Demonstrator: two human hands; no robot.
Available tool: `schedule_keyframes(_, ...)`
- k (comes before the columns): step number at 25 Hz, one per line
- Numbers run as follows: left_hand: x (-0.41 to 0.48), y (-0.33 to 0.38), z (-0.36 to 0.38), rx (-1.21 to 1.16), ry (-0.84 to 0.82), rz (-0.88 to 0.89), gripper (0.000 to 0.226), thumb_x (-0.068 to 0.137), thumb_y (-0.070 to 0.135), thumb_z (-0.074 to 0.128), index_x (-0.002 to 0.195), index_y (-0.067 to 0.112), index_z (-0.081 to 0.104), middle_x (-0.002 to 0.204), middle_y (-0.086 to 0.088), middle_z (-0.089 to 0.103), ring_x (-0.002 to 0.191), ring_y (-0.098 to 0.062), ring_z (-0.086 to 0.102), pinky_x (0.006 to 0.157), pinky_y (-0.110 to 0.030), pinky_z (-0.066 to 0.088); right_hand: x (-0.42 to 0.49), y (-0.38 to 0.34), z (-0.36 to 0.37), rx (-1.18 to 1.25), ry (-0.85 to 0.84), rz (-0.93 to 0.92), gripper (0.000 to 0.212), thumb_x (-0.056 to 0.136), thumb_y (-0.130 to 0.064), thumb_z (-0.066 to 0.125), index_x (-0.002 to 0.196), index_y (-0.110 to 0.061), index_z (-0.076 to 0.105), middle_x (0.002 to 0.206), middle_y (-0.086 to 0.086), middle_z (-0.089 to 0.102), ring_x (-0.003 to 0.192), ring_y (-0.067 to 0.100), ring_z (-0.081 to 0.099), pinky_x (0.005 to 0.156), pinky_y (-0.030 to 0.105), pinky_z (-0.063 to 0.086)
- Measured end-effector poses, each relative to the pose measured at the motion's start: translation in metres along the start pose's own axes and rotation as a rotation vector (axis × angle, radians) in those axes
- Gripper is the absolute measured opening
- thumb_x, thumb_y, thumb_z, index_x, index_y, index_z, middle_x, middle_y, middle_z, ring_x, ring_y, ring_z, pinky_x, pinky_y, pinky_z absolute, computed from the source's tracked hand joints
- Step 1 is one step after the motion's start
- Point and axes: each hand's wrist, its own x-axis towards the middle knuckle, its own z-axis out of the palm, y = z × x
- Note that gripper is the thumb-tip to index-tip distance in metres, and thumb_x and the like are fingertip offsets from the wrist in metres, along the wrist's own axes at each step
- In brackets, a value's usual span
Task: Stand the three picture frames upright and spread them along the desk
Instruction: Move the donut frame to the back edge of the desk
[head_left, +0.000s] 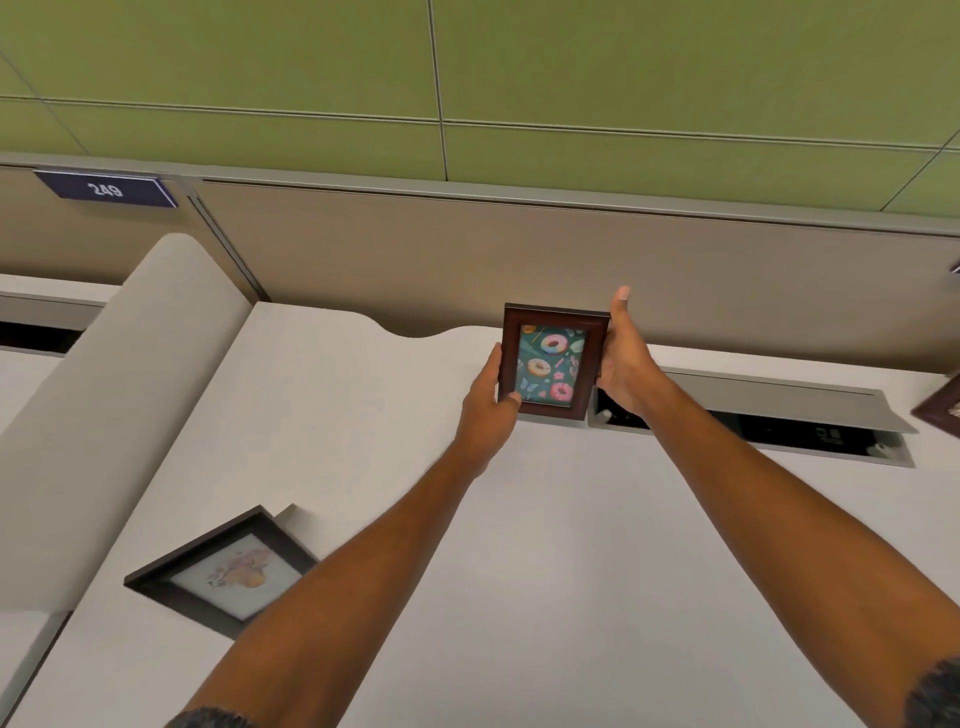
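Observation:
A dark red-brown frame with a donut picture (551, 364) stands upright at the back of the white desk (545, 545), its lower edge at the desk surface. My left hand (491, 400) grips its left side and my right hand (623, 364) holds its right side and back. A black frame with a pale flower picture (228, 571) lies at the desk's left front, partly under my left forearm; its stand pokes out behind. The corner of a third dark brown frame (940, 410) shows at the right border.
An open cable tray with a raised grey lid (779, 410) runs along the back right of the desk. A beige partition (415, 249) and a green wall (467, 78) rise behind. A curved beige divider (104, 415) bounds the left side. Sign "249" (105, 189) hangs upper left.

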Motion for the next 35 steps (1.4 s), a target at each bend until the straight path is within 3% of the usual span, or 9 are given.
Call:
schedule_keyframes(5,0.024,0.001,0.008,-0.004,-0.01,0.002,0.063,0.112,0.004,0.051,0.168,0.027,0.033,0.153,0.006,0.054,0.138,-0.014,0.055,0.104,-0.035,0.06,0.024,-0.005,-0.007,0.011,0.0,0.017,0.1,0.092,-0.092,0.022,0.145,-0.018,0.065,0.136,0.012,0.076,0.125,0.033,0.072,0.111,0.054,0.052)
schedule_keyframes(12,0.041,-0.014,0.011,0.016,0.005,-0.036,0.066,0.112,0.004,0.051,0.17,0.029,0.031,0.163,0.002,0.051,0.142,-0.014,0.052,0.111,-0.045,0.059,0.039,-0.002,-0.008,0.007,0.007,0.028,0.097,0.095,-0.088,0.023,0.147,-0.017,0.062,0.137,0.012,0.075,0.124,0.035,0.073,0.11,0.056,0.052)
schedule_keyframes(15,0.045,-0.017,0.01,0.023,0.001,-0.04,0.065,0.112,0.008,0.052,0.17,0.029,0.032,0.163,0.002,0.051,0.146,-0.019,0.053,0.11,-0.047,0.059,0.043,0.0,-0.008,-0.002,0.005,0.029,0.096,0.095,-0.088,0.021,0.145,-0.018,0.064,0.135,0.011,0.076,0.119,0.033,0.075,0.108,0.054,0.054)
schedule_keyframes(20,0.049,-0.018,0.01,0.035,0.004,-0.045,0.066,0.112,0.009,0.053,0.17,0.031,0.031,0.164,0.003,0.05,0.139,-0.01,0.051,0.11,-0.043,0.059,0.046,-0.004,-0.006,-0.007,0.003,0.036,0.087,0.097,-0.087,0.019,0.125,-0.022,0.071,0.123,0.009,0.08,0.109,0.029,0.078,0.093,0.048,0.06)
schedule_keyframes(22,0.048,-0.018,0.009,0.031,0.009,-0.046,0.067,0.112,0.007,0.054,0.17,0.03,0.031,0.164,0.003,0.05,0.139,-0.01,0.05,0.111,-0.043,0.058,0.047,-0.004,-0.005,-0.017,0.011,0.029,0.084,0.097,-0.086,0.019,0.121,-0.025,0.071,0.123,0.008,0.079,0.111,0.03,0.076,0.101,0.051,0.056)
schedule_keyframes(25,0.043,-0.018,0.008,0.042,0.004,-0.062,0.07,0.11,0.007,0.057,0.171,0.027,0.029,0.167,-0.001,0.047,0.145,-0.016,0.049,0.112,-0.045,0.055,0.048,-0.001,-0.006,-0.065,0.019,0.031,0.092,0.094,-0.089,0.018,0.135,-0.023,0.067,0.128,0.009,0.077,0.12,0.033,0.073,0.111,0.056,0.05)
schedule_keyframes(27,0.038,-0.018,0.009,0.063,0.011,-0.109,0.073,0.109,0.013,0.061,0.171,0.026,0.026,0.171,-0.003,0.043,0.153,-0.024,0.045,0.115,-0.047,0.051,0.045,0.0,-0.009,-0.119,0.034,0.012,0.094,0.094,-0.091,0.018,0.137,-0.022,0.066,0.125,0.007,0.077,0.119,0.032,0.073,0.111,0.055,0.05)
schedule_keyframes(32,0.024,-0.023,0.004,0.035,0.077,-0.263,0.075,0.107,0.022,0.067,0.17,0.029,0.027,0.173,-0.003,0.04,0.156,-0.03,0.043,0.121,-0.05,0.044,0.029,0.003,-0.023,-0.183,0.094,-0.077,0.083,0.098,-0.086,0.025,0.116,-0.019,0.071,0.114,0.004,0.079,0.109,0.024,0.075,0.098,0.045,0.058)
schedule_keyframes(35,0.008,-0.027,-0.004,-0.021,0.124,-0.293,0.072,0.106,0.02,0.067,0.168,0.031,0.032,0.171,-0.002,0.043,0.154,-0.028,0.045,0.118,-0.044,0.045,0.013,0.009,-0.026,-0.185,0.217,-0.19,0.082,0.101,-0.081,0.032,0.138,-0.016,0.064,0.132,0.003,0.073,0.123,0.024,0.067,0.108,0.049,0.053)
